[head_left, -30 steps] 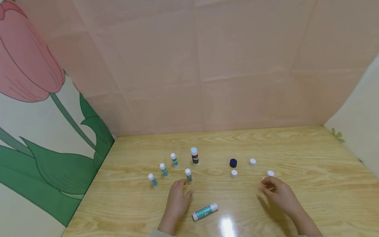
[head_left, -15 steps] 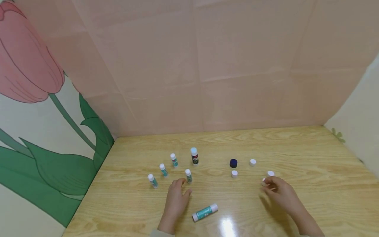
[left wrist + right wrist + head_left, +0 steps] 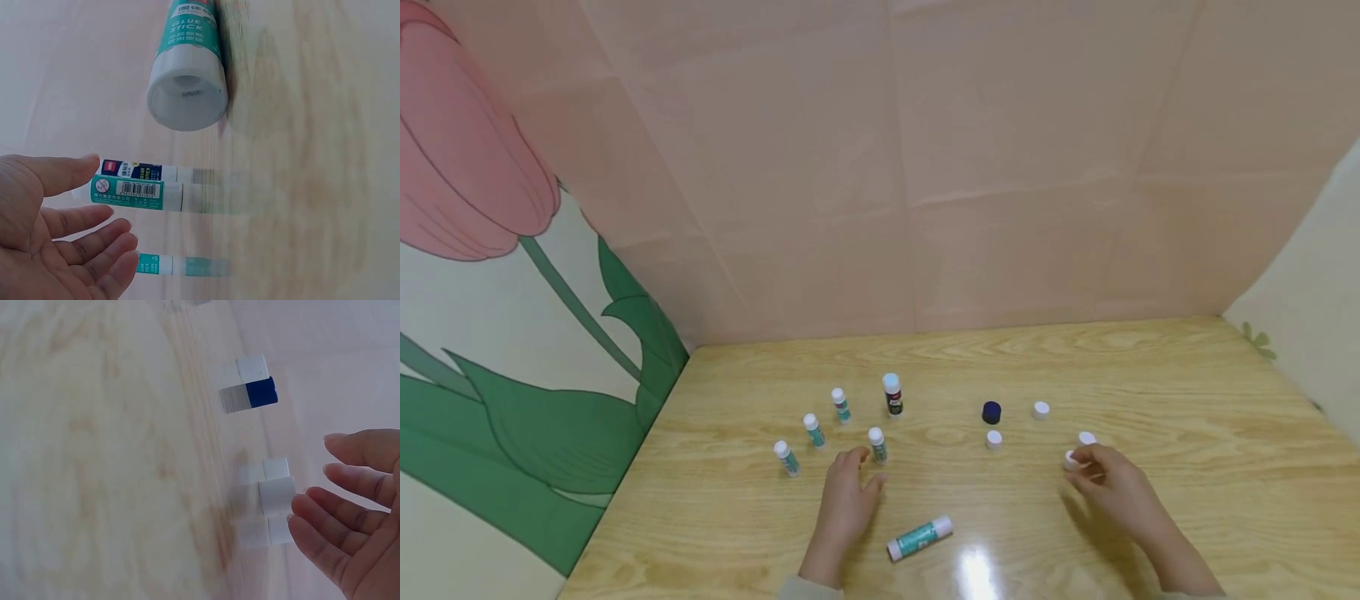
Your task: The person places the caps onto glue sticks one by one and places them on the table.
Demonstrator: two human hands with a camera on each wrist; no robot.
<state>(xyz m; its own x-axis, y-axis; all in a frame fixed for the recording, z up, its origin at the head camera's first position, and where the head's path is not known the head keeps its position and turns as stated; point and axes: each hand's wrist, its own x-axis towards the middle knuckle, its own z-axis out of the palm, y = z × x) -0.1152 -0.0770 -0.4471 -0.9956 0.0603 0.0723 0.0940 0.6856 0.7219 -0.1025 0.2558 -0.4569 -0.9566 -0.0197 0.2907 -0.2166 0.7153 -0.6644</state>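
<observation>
My left hand (image 3: 846, 502) is beside a small upright glue stick (image 3: 877, 445) with a white top and teal label, its fingers loosely bent and holding nothing. A larger teal and white glue stick (image 3: 920, 537) lies on its side to the right of that hand; its white end (image 3: 187, 94) faces the camera in the left wrist view. My right hand (image 3: 1112, 492) hovers just beside a white cap (image 3: 1070, 460), and in the right wrist view its relaxed fingers (image 3: 319, 550) hold nothing. Another white cap (image 3: 1087, 438) sits just behind, partly hidden by the hand.
Small teal glue sticks (image 3: 787, 458) stand in a slanting row at left. A dark-labelled glue stick (image 3: 893, 397) stands behind them to the right. A dark blue cap (image 3: 991, 412) and two white caps (image 3: 994, 439) sit right of centre. A pink cloth (image 3: 910, 167) hangs behind the wooden table (image 3: 1225, 400).
Both hands have shifted only slightly. More of the white cap beside the right fingertips shows now. The glue sticks and other caps stay where they were.
</observation>
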